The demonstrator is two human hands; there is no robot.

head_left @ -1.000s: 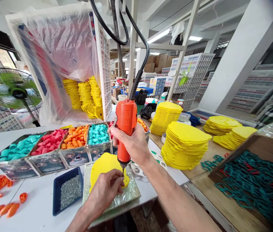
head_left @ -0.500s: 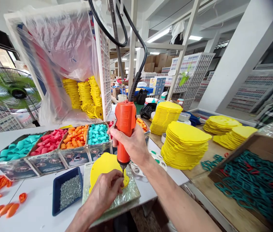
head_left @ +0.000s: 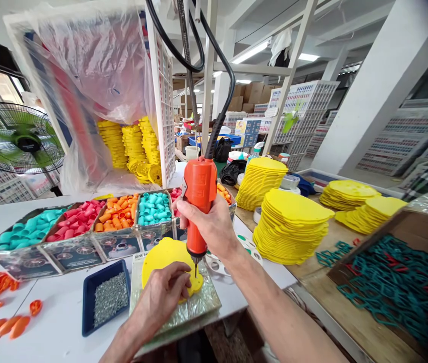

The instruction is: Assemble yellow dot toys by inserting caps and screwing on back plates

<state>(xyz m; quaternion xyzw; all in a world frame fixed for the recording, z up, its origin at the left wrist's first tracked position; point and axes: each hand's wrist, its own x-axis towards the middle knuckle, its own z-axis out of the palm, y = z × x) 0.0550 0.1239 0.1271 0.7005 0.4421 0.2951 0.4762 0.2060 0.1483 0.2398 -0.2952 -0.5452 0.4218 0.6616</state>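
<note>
My right hand (head_left: pixel 214 224) is wrapped around an orange electric screwdriver (head_left: pixel 200 194) held upright, its cable running upward. The thin bit (head_left: pixel 196 269) points down at the small rounded end of a flat yellow plastic piece (head_left: pixel 161 254). Whether its tip touches a screw there cannot be made out. My left hand (head_left: pixel 163 292) lies over the lower part of the yellow piece, with thumb and fingers curled together close to the bit. Anything between these fingertips is hidden. Under the piece is a film-wrapped board (head_left: pixel 199 308). A dark blue tray (head_left: pixel 86 307) of small screws stands left of it.
Boxes of teal, pink and orange caps (head_left: pixel 119 212) line the back. Yellow stacks (head_left: pixel 293 227) stand right, beside a carton of dark green parts (head_left: pixel 384 287). Loose orange pieces (head_left: pixel 5 325) lie left. A fan (head_left: pixel 28 143) and a plastic-draped crate (head_left: pixel 164 101) stand behind.
The screwdriver has shifted slightly right, and its bit is now apart from my left fingertips. My left fingers have drawn back a little from the bit.
</note>
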